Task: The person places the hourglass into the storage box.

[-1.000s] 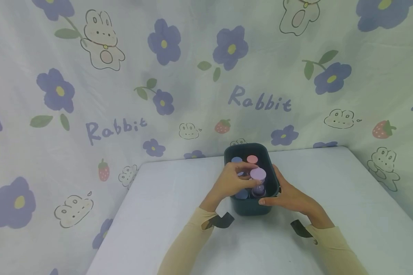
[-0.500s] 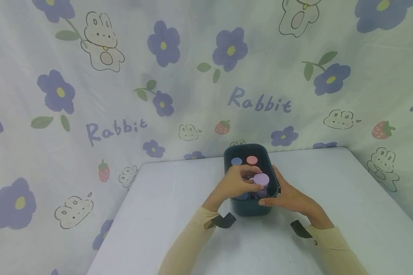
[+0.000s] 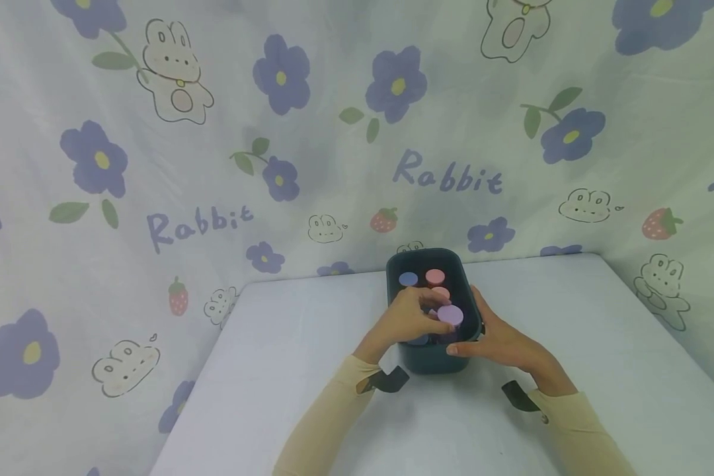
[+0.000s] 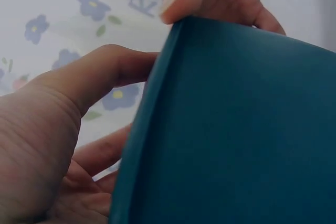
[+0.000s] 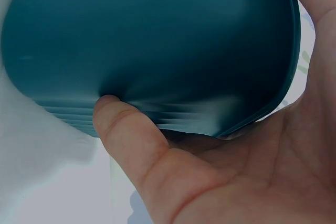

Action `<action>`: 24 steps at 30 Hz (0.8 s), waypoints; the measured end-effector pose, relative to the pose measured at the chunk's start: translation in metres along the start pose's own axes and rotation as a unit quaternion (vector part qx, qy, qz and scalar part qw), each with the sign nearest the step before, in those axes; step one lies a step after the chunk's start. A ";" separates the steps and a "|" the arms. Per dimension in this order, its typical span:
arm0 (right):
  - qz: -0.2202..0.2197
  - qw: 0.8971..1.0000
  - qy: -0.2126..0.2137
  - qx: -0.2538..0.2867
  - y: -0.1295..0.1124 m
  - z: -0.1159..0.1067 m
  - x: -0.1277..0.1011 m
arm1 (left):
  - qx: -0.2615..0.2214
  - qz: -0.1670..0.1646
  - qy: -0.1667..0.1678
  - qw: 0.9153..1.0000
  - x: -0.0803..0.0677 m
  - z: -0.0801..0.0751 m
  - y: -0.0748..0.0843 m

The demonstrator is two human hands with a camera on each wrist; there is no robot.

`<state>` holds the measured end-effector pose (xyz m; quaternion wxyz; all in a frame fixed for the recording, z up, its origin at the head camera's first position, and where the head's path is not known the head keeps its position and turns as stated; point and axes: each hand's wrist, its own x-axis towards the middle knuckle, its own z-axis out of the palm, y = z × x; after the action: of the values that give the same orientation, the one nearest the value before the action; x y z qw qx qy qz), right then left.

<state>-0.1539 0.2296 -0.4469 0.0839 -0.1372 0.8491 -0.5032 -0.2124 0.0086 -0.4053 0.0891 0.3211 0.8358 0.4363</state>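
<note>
A deep dark teal bin (image 3: 434, 360) stands on the table. My left hand (image 3: 406, 322) reaches over its left side and pinches a small container with a flat, round lilac lid (image 3: 450, 315) between thumb and fingers. The lower part of that container is hidden inside the bin. My right hand (image 3: 502, 338) holds the bin's near right corner, its thumb (image 5: 128, 135) against the ribbed outside. In the left wrist view the bin's wall (image 4: 236, 119) hides the left fingertips and the lilac lid.
Inside the bin, a blue lid (image 3: 408, 279) and two pink lids, the far one (image 3: 435, 276) and a nearer one (image 3: 439, 293), show past the left hand. Another blue top (image 3: 419, 340) is partly covered. A white table (image 3: 309, 344) meets a rabbit-and-flower curtain (image 3: 333, 145) behind.
The left hand has moved slightly down and toward the near end of the bin with the lilac-lidded container, uncovering the nearer pink lid. The right hand has stayed in place.
</note>
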 end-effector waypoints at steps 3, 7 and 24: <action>0.006 1.000 0.002 -0.007 0.000 0.000 -0.001 | 0.017 0.005 -0.010 1.000 0.001 0.002 -0.001; 0.015 1.000 0.000 -0.010 -0.001 0.000 -0.001 | 0.039 0.015 -0.027 0.999 0.000 0.003 0.001; -0.002 1.000 0.000 -0.005 -0.001 0.000 -0.001 | 0.098 0.007 -0.078 0.992 0.005 0.007 0.003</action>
<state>-0.1527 0.2298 -0.4457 0.0823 -0.1397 0.8512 -0.4991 -0.2116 0.0175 -0.4071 0.1188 0.3674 0.8626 0.3268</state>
